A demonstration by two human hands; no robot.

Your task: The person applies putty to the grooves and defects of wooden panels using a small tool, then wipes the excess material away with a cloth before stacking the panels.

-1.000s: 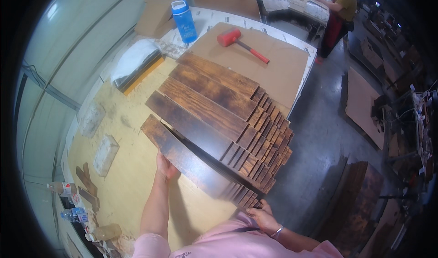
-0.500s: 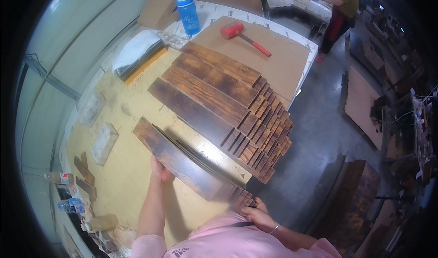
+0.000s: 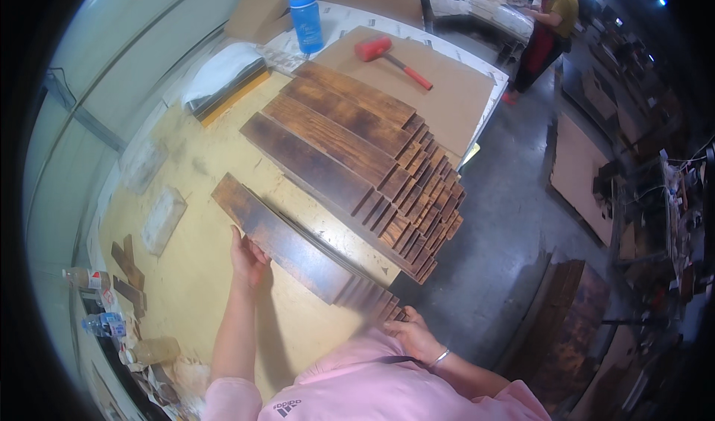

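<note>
A small stack of dark brown wooden planks (image 3: 287,238) lies slantwise in front of me, its near-right ends fanned out in steps. Against its near long edge is my left hand (image 3: 249,261), thumb and fingers apart, fingertips touching the wood. My right hand (image 3: 411,335) has its fingers closed around the stepped right end; part of that grip is hidden by the planks. Just beyond lies a larger pile of similar planks (image 3: 335,138) in rows, its staggered ends toward the right.
A yellowish worktable (image 3: 194,287) carries a red mallet (image 3: 372,48) on cardboard, a blue bottle (image 3: 307,26), white blocks (image 3: 164,220) and wood scraps (image 3: 128,264). Plastic bottles (image 3: 104,324) stand at left. A co-worker (image 3: 547,37) stands far right; cardboard (image 3: 585,182) is beyond the floor gap.
My left hand has slid out slightly from the small stack's edge, its thumb and fingers now showing. My right hand stays at the stepped end. The whole view has shifted slightly.
</note>
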